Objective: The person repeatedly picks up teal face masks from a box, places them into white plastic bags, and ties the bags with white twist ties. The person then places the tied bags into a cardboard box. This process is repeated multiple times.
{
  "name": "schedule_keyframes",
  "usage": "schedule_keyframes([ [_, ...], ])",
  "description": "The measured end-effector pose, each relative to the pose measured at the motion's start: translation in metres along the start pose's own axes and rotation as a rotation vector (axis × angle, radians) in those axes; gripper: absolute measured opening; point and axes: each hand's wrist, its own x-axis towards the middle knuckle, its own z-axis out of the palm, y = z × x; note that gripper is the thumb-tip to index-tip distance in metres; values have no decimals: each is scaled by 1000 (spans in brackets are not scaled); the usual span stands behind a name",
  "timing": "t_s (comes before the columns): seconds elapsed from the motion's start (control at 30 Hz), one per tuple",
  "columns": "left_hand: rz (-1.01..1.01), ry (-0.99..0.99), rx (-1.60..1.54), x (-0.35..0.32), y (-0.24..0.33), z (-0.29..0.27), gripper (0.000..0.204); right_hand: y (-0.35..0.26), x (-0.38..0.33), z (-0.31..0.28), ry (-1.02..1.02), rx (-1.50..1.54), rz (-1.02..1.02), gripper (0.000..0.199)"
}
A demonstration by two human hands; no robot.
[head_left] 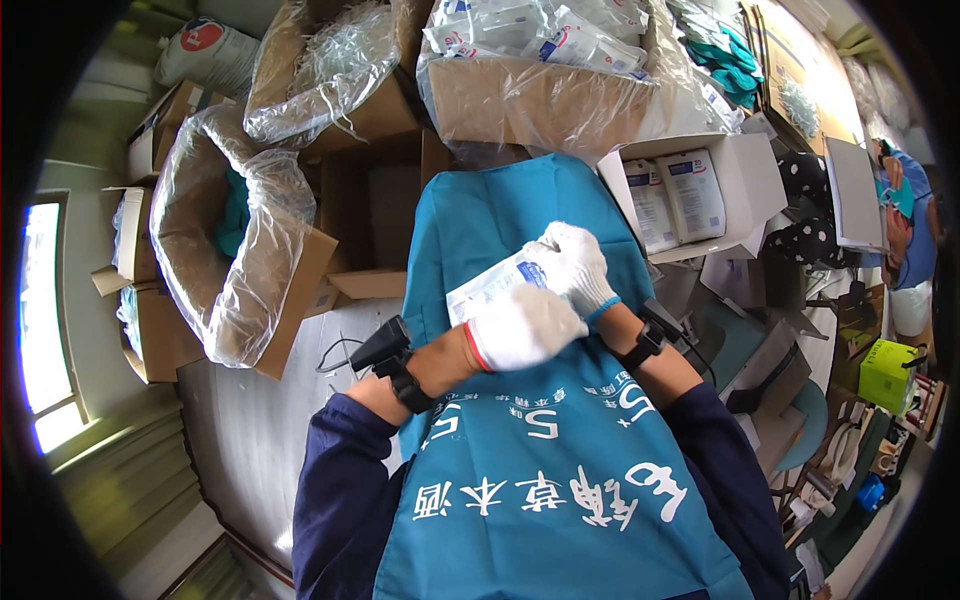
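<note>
A flat white packet [493, 287] with blue print is held in front of my blue-green apron [540, 420]. My right hand [577, 268], in a white knit glove with a blue cuff, is closed on the packet's right end. Over its lower edge is my left hand [525, 328], in a white glove with a red cuff. The left fingers are curled in and partly hidden from above. Beyond the right hand, an open white carton [745, 180] holds similar packets [690, 195] standing side by side.
A large plastic-lined cardboard box [540, 105] heaped with packets stands ahead. At left are an open brown box [375, 215] and a plastic-lined box [270, 270] with green cloth inside. Chairs [770, 400] and a lime-green box [888, 375] are at right. Another person [910, 215] sits at far right.
</note>
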Motion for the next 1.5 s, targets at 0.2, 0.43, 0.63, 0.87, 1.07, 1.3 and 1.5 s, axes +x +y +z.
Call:
schedule_keyframes([
  [0.2,49,137,-366,7,43,-38,13,16,8,25,19,13,114,28],
  [0.43,-561,94,-297,-28,-23,-17,10,23,14,3,21,332,-180,8],
  [0.63,-741,133,-195,-27,-60,7,32,-9,-3,-21,-36,393,-165,3],
  [0.87,-670,-174,-583,-32,-74,22,20,-7,-2,-14,64,318,-324,8],
  [1.07,-531,-114,-75,-32,-50,15,14,-30,1,-6,61,56,-137,17],
  [1.3,-176,-25,113,-26,-31,-16,6,9,36,38,-2,225,47,34],
  [1.5,-209,150,193,-19,-18,-37,14,-3,46,36,83,211,85,31],
])
